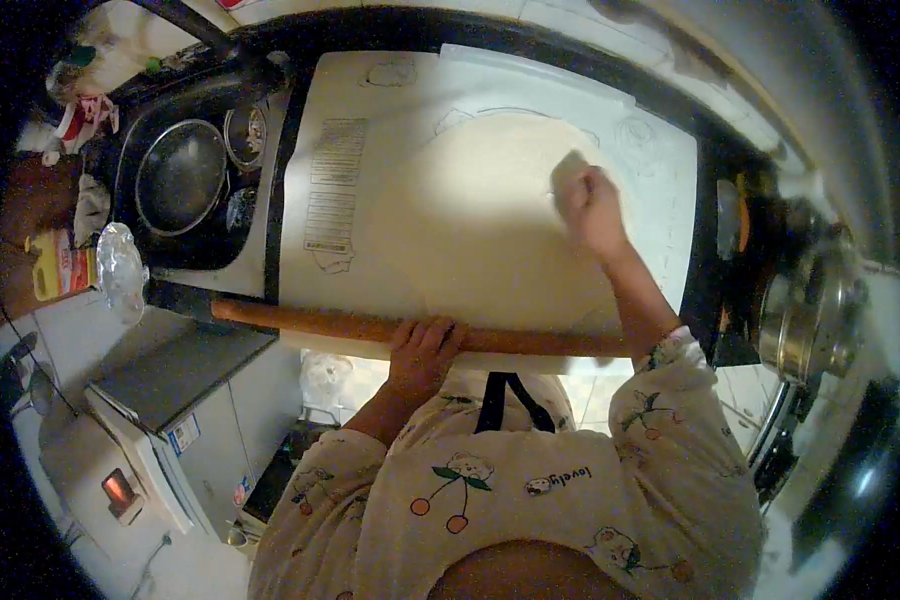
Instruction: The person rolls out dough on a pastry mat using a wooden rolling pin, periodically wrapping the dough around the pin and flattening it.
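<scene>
Taking the wide, thin, pale round sheet of dough (470,240) as the clock's centre, with 12 o'clock away from the person, the dough lies spread on a white rectangular board (662,220) with printed markings. The long brown wooden rolling pin (520,342) lies crosswise at 6 o'clock, along the board's near edge. The left hand (425,350) rests on the pin near its middle, fingers bent over the top; whether it grips underneath cannot be told. The right hand (592,208) is over the dough toward 2 o'clock, its fingers seemingly curled, but blur hides whether it holds anything. Toward 10 o'clock, a dark basin with a grey rim (267,210) contains a round black pan (180,180). A shiny round metal pot (805,300) stands between 3 and 4 o'clock.
</scene>
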`<state>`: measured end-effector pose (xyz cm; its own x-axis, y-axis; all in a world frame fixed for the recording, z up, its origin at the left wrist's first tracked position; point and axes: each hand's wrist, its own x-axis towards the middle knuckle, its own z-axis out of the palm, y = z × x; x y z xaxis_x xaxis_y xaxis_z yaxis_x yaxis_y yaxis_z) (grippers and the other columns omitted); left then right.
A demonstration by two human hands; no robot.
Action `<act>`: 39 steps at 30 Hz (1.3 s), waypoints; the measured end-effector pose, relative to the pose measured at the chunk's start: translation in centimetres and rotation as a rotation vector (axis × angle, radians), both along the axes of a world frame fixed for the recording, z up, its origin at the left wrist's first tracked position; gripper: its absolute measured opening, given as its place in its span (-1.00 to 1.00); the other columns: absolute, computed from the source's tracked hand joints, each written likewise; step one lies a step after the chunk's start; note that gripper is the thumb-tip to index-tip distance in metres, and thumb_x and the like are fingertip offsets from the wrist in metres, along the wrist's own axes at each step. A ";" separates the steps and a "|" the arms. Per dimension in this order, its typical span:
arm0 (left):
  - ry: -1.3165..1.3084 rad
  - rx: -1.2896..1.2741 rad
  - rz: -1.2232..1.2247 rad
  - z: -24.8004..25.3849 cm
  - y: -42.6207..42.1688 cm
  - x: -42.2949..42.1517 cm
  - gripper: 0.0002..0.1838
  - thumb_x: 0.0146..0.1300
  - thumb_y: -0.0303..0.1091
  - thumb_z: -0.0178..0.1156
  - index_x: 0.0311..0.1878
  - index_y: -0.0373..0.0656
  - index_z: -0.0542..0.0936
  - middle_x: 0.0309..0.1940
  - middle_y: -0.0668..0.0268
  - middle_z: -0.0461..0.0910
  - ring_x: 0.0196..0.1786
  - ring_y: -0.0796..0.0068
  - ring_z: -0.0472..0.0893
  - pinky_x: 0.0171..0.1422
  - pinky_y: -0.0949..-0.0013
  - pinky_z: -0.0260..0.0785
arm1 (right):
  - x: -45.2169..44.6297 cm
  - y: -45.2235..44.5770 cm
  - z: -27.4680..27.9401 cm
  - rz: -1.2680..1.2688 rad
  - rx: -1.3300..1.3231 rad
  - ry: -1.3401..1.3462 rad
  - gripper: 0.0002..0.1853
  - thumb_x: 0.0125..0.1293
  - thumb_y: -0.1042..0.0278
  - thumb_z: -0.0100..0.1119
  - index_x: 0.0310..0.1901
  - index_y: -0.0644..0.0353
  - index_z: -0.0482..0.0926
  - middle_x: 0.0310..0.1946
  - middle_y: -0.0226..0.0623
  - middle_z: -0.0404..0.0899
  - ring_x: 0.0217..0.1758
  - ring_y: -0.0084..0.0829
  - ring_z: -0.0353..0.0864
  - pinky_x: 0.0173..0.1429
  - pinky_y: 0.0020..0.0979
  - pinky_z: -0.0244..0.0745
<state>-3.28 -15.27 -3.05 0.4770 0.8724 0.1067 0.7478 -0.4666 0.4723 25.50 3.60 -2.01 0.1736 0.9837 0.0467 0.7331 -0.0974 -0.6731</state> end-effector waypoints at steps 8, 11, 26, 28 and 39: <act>-0.001 0.136 -0.013 -0.5 -0.2 0.2 -0.58 0.10 -0.28 0.09 0.08 0.00 0.52 0.03 0.25 0.46 0.07 0.23 0.47 0.22 0.03 0.22 | 4.4 -4.5 1.3 -0.220 -0.135 0.667 -0.92 0.25 0.51 0.20 -0.32 0.23 0.48 -0.35 -0.29 0.62 -0.31 -0.49 0.58 -0.16 -0.47 0.50; 0.036 0.079 -0.013 -0.2 0.0 0.0 -0.58 0.09 -0.28 0.09 0.07 0.00 0.52 0.01 0.25 0.46 0.06 0.23 0.48 0.18 0.04 0.24 | 3.0 -5.8 1.6 -0.153 -0.071 0.717 -0.95 0.22 0.57 0.20 -0.34 0.25 0.52 -0.38 -0.31 0.62 -0.33 -0.51 0.58 -0.18 -0.49 0.50; -0.148 0.015 0.065 -2.6 -0.3 1.3 -0.62 0.08 -0.30 0.08 0.01 -0.05 0.55 0.05 0.18 0.46 0.15 0.16 0.41 0.25 0.00 0.20 | -21.4 -3.6 9.5 0.574 0.016 0.370 -0.85 0.30 0.48 0.10 -0.13 0.23 0.59 -0.45 -0.33 0.57 -0.41 -0.52 0.49 -0.23 -0.49 0.46; -0.140 -0.067 0.038 -4.8 -0.3 1.6 -0.61 0.08 -0.30 0.08 0.03 -0.04 0.54 0.06 0.18 0.46 0.16 0.16 0.40 0.26 0.01 0.20 | -26.1 -2.0 11.3 0.756 0.142 0.428 -0.71 0.23 0.45 0.19 0.01 0.20 0.52 -0.30 -0.24 0.57 -0.28 -0.42 0.55 -0.16 -0.45 0.49; -0.134 -0.102 0.059 -1.0 0.4 1.2 -0.57 0.16 -0.31 0.06 0.14 -0.06 0.49 0.16 0.22 0.40 0.26 0.09 0.33 0.32 0.00 0.11 | -14.4 -10.7 9.1 0.694 0.099 0.092 -0.51 0.21 0.30 0.23 0.16 0.24 0.41 0.18 0.04 0.38 0.29 -0.02 0.33 0.34 -0.17 0.27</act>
<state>-2.13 -14.85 -4.10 0.4125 0.9079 0.0749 0.6996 -0.3684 0.6122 11.06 -7.08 7.13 -0.4848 0.8605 0.1567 0.5437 0.4368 -0.7166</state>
